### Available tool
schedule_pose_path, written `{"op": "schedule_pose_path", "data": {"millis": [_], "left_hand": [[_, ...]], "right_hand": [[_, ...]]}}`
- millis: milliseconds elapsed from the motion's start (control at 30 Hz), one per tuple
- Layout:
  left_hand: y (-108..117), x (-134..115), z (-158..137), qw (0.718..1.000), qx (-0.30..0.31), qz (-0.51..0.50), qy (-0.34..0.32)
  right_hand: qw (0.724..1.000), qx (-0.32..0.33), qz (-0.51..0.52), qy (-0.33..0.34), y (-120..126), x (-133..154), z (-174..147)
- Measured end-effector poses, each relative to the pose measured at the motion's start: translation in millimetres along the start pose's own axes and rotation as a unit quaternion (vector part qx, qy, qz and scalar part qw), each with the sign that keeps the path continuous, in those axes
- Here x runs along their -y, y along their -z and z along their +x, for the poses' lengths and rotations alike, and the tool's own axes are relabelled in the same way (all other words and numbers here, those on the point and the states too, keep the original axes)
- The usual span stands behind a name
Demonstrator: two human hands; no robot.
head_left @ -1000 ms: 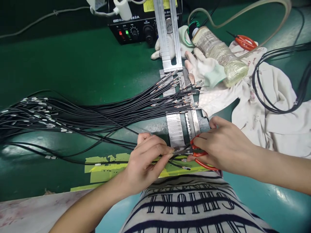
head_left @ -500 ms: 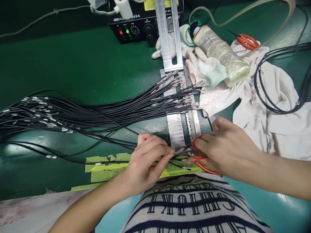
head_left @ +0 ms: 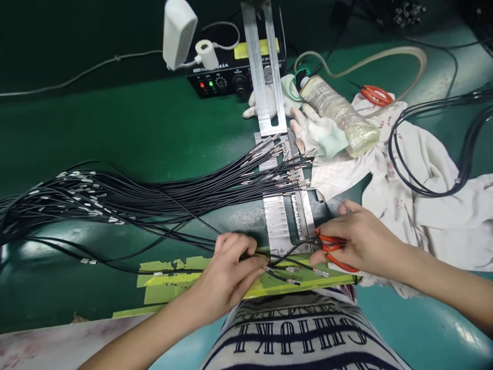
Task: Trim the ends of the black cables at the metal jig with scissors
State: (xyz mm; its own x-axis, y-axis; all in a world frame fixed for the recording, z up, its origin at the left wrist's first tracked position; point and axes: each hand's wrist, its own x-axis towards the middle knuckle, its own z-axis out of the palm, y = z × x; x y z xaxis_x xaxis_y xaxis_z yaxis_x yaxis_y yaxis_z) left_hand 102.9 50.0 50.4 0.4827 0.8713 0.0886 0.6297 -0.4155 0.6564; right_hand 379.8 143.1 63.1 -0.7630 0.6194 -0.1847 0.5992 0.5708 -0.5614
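1. By the front edge of the green desk [head_left: 134,128], the left hand [head_left: 234,270] pinches a few loose black cables [head_left: 298,262] between thumb and fingers, maybe to keep them steady. Their silver tips [head_left: 294,282] poke out to the right.

2. Just beside them, the right hand [head_left: 362,241] is curled around red pliers [head_left: 327,240]. Their nose points left, near a cable; I cannot tell if it bites it.

3. Under the nose sits a flat metal plate [head_left: 277,221] with lines across it, perhaps to help line things up.

4. Farther from the front edge, a big bunch of black cables [head_left: 185,190] comes from the left side and lies across the plate, tips together, likely so they stay neat.

5. Toward the back edge, right of the plate, are a glove [head_left: 323,136], a bottle [head_left: 335,108] and a white cloth [head_left: 431,221].

6. At the back stands a black box [head_left: 227,82] with knobs.
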Motion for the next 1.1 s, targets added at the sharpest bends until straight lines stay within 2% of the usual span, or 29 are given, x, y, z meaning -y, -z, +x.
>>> {"op": "schedule_pose_path", "data": {"millis": [67,133,200,267,367,433,567,700,767,867,967,1100], "left_hand": [[5,2,-3,0.997,0.072,-0.007,0.017],[10,4,3,0.992,0.110,-0.050,0.037],[12,11,20,0.995,0.080,-0.046,0.031],[7,21,45,0.999,0.013,0.040,-0.010],[-10,39,80,0.967,-0.056,0.239,-0.066],[-20,48,95,0.948,-0.073,0.301,-0.078],[-28,52,103,0.944,-0.075,0.310,-0.085],[-22,42,99,0.947,-0.080,0.302,-0.082],[-16,33,90,0.964,-0.081,0.243,-0.070],[-8,18,70,0.998,-0.052,0.027,-0.029],[-4,5,51,0.987,-0.028,-0.158,0.001],[-5,-7,40,0.968,-0.024,-0.249,0.022]], "right_hand": [[1.000,-0.014,0.002,-0.022,2,-8,-10],[0.999,-0.030,-0.008,-0.032,3,-13,-18],[0.998,-0.044,-0.017,-0.037,4,-15,-21],[0.998,-0.055,-0.016,-0.041,4,-14,-20],[0.997,-0.057,-0.001,-0.046,5,-12,-20],[0.997,-0.056,0.002,-0.051,4,-12,-21],[0.996,-0.066,-0.029,-0.059,0,-15,-21],[0.993,-0.074,-0.058,-0.077,-1,-16,-13],[0.991,-0.077,-0.059,-0.090,2,-14,-12],[0.991,-0.077,-0.059,-0.090,9,-10,-13],[0.993,-0.060,-0.068,-0.076,14,-3,-14],[0.996,-0.040,-0.067,-0.034,14,8,-11]]}}
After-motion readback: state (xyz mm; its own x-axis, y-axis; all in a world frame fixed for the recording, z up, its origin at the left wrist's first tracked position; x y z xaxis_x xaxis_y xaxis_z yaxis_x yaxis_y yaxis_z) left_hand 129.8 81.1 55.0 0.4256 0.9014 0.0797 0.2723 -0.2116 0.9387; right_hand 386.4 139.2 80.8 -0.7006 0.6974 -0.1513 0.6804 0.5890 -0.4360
